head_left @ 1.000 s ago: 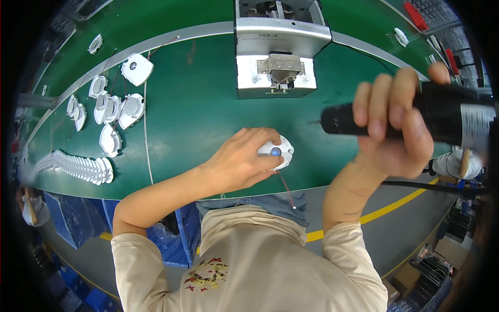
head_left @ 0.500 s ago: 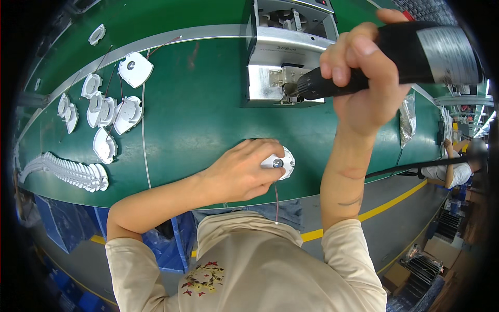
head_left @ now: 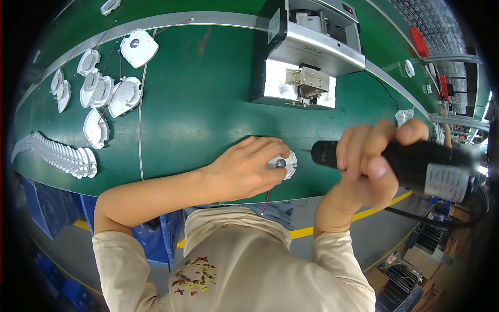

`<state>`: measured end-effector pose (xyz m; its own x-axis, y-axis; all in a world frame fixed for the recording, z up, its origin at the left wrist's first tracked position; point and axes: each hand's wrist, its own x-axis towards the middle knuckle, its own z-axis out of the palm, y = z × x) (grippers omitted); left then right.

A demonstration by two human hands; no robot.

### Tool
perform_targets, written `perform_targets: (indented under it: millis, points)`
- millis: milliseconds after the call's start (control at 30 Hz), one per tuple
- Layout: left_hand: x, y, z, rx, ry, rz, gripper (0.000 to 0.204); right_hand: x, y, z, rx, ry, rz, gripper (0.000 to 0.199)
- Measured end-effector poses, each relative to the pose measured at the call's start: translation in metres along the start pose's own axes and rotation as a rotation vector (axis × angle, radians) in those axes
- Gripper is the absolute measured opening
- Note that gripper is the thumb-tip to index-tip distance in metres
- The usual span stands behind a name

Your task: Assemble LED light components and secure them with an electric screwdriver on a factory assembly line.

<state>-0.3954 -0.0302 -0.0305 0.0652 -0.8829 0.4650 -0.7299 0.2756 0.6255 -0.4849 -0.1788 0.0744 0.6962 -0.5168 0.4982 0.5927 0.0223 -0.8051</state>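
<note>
My left hand point(head_left: 248, 167) lies over a small round white plastic housing point(head_left: 291, 163) near the front edge of the bench, its fingers closed around it. A round metal piece shows in the middle of that housing, and a thin dark red wire hangs from it past the bench edge. In my right hand point(head_left: 370, 164) is a black electric screwdriver point(head_left: 408, 158), held sideways with its thin bit pointing left toward the housing. A gap remains between the bit and the housing.
A silver-and-black screw feeder point(head_left: 317, 52) stands at the back of the green bench point(head_left: 202, 109). Several white housings with wires point(head_left: 139, 49) lie at the left, beyond a curved row of nested white parts point(head_left: 65, 156). A plastic bag point(head_left: 404, 116) lies at the right.
My right hand has brought the screwdriver away from the screw feeder, down and nearer to the housing. My left hand still holds the housing in about the same place.
</note>
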Motion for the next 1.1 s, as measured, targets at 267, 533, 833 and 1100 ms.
perform_targets:
  millis: [267,533,833,1100]
  points:
    - [0.001,0.001,-0.003,-0.024,-0.048,-0.023,0.017,-0.020,0.006,-0.005,0.007,-0.007,0.104,0.044]
    - [0.003,0.003,-0.007,-0.028,-0.058,-0.033,0.018,-0.026,0.007,-0.003,-0.055,-0.044,0.113,0.038]
    - [-0.001,-0.001,-0.005,-0.016,-0.047,-0.002,0.024,-0.003,0.009,-0.015,0.070,-0.227,0.067,0.043]
    - [0.001,-0.015,-0.014,0.062,0.023,-0.053,0.033,0.068,0.016,-0.007,0.008,-0.087,-0.203,0.045]
